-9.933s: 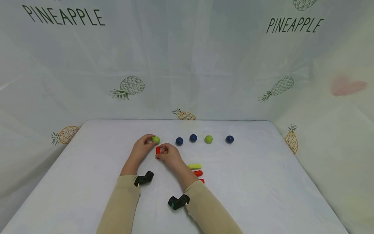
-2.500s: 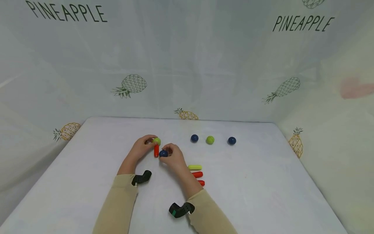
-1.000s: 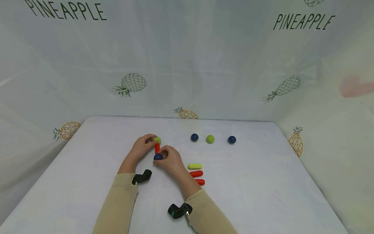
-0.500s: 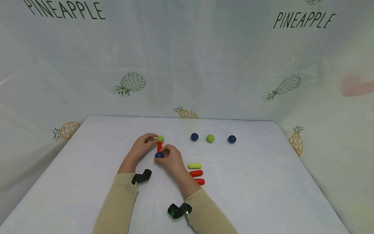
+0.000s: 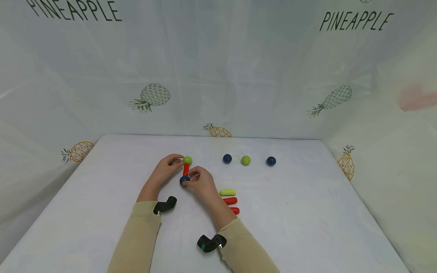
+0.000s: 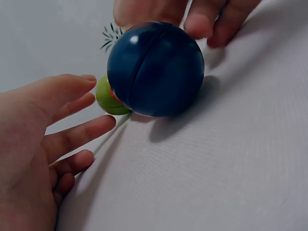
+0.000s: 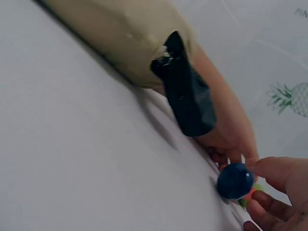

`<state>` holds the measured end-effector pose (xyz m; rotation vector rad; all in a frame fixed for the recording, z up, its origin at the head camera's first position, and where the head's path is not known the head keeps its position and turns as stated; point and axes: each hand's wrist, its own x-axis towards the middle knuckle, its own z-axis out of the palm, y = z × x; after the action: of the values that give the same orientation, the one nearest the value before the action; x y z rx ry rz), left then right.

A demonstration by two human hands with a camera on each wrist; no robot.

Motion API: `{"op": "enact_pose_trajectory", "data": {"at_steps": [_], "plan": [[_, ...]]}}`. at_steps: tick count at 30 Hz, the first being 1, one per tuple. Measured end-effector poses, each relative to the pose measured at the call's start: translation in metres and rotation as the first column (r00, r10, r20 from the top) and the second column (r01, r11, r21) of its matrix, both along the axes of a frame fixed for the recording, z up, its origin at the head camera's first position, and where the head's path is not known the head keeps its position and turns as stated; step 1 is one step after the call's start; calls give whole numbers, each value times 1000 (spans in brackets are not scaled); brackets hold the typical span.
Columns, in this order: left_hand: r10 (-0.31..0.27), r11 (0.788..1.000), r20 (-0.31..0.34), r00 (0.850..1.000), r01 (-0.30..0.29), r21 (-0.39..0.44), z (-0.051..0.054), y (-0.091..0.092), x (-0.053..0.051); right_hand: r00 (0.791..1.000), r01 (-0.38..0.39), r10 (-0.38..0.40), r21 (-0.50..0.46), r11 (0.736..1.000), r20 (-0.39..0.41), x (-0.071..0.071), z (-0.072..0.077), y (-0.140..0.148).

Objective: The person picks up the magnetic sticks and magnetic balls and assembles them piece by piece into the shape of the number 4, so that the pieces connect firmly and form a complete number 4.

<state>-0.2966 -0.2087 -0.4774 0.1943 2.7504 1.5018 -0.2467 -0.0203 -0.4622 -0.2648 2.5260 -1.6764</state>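
My right hand (image 5: 202, 183) pinches a glossy blue ball (image 6: 156, 70) between thumb and fingers, low over the table. The ball meets the near end of a red rod (image 5: 186, 169); a lime green ball (image 5: 187, 160) is at the rod's far end. These three form one line. In the left wrist view the blue ball hides most of the rod. My left hand (image 5: 166, 170) lies left of the green ball with fingers loosely spread, their tips right beside it. In the right wrist view the blue ball (image 7: 235, 181) shows by the right fingertips.
Along the back of the white table (image 5: 307, 212) sit two more blue balls (image 5: 227, 159) (image 5: 271, 161) and a green ball (image 5: 246, 160). A yellow-green rod (image 5: 228, 192) and two red rods (image 5: 230, 201) lie beside the right forearm, which partly covers the red ones.
The right hand earlier held the red rod at the green ball, then brought a blue ball from the back row to the rod's near end. The green ball has shifted slightly right, off the left fingers.
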Motion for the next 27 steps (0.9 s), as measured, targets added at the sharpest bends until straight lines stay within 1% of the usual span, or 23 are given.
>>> {"op": "enact_pose_trajectory", "data": {"at_steps": [3, 5, 10, 13, 16, 18, 22, 27], "plan": [[5, 1000, -2, 1000, -5, -9, 3, -1, 0, 1000, 8, -8, -8, 1000, 26, -1, 8, 4], [19, 1000, 4, 1000, -19, -14, 6, 0, 1, 999, 11, -11, -11, 1000, 36, -3, 12, 8], [35, 999, 57, 998, -34, -18, 11, -1, 5, 999, 25, -25, -6, 1000, 35, -3, 22, 22], [27, 999, 79, 996, -24, -45, 15, -3, 8, 1000, -1, 0, 17, 1000, 31, -2, 28, 32], [20, 997, 76, 997, -14, -72, 19, -6, 11, 998, -42, 40, 45, 998, 48, 0, 33, 43], [14, 997, 74, 997, -8, -81, 23, -8, 14, 997, -61, 57, 63, 996, 57, 1, 35, 50], [16, 995, 68, 998, -9, -98, 27, -10, 22, 996, -65, 59, 88, 994, 66, 2, 36, 64], [39, 995, 58, 998, -33, -96, 31, -10, 33, 995, -70, 61, 123, 990, 80, 4, 35, 77]]}}
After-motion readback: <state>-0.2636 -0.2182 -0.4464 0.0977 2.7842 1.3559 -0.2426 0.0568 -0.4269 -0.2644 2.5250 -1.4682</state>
